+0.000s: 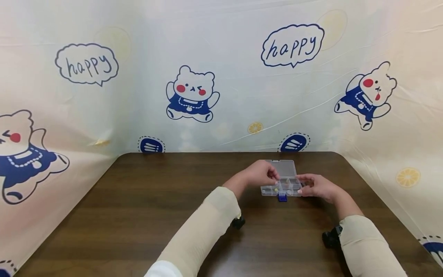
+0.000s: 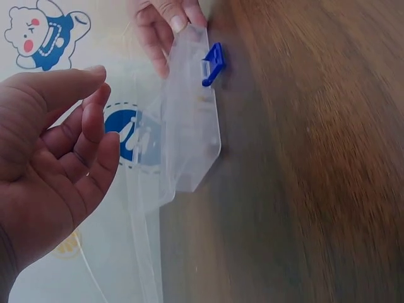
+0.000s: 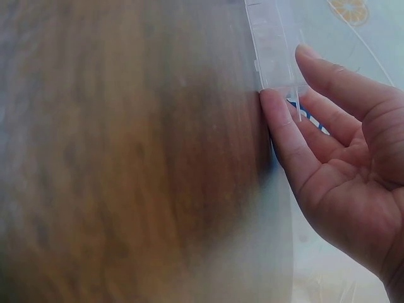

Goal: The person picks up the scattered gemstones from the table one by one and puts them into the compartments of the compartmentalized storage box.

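Observation:
A clear plastic compartment box point(image 1: 282, 188) lies on the table with its lid point(image 1: 286, 167) raised at the back and a blue latch point(image 1: 282, 197) at the front. Small pieces, one of them yellow, sit in its compartments. Over the box's left part is my left hand point(image 1: 260, 174), its fingers bent and thumb close to the index fingertip. In the left wrist view that left hand point(image 2: 60, 142) shows beside the box point(image 2: 192, 120); I cannot tell if something tiny is pinched there. My right hand point(image 1: 320, 187) holds the box's right end, thumb at the front corner, fingers behind.
The brown wooden table point(image 1: 138, 215) reaches back to a printed curtain point(image 1: 221, 38) hanging close behind its far edge. Dark wrist cameras point(image 1: 332, 237) sit under both sleeved forearms.

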A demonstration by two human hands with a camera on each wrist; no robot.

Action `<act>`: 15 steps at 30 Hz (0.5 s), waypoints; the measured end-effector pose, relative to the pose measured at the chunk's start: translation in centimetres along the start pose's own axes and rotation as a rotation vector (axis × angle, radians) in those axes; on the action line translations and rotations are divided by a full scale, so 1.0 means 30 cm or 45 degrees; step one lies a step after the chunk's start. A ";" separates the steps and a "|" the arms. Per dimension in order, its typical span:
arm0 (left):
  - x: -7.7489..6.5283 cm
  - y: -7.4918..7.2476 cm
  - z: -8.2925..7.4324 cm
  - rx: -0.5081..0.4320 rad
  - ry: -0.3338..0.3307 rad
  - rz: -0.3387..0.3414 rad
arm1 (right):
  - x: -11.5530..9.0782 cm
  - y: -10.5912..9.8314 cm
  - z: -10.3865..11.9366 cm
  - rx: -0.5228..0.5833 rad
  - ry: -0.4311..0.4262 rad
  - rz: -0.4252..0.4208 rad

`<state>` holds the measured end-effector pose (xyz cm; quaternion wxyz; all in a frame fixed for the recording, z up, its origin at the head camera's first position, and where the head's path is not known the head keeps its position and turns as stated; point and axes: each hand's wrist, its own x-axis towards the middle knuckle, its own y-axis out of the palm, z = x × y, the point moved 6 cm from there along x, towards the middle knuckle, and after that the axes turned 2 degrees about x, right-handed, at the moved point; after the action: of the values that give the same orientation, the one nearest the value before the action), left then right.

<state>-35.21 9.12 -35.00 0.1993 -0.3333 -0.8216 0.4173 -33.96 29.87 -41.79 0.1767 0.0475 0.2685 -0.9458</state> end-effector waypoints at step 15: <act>0.089 0.049 -0.029 -0.079 -0.060 -0.007 | -0.001 -0.001 0.004 0.064 -0.013 0.030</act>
<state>-35.98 12.14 -35.57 0.1706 -0.3270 -0.8395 0.3989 -33.93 29.83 -41.66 0.1879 0.0503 0.2431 -0.9503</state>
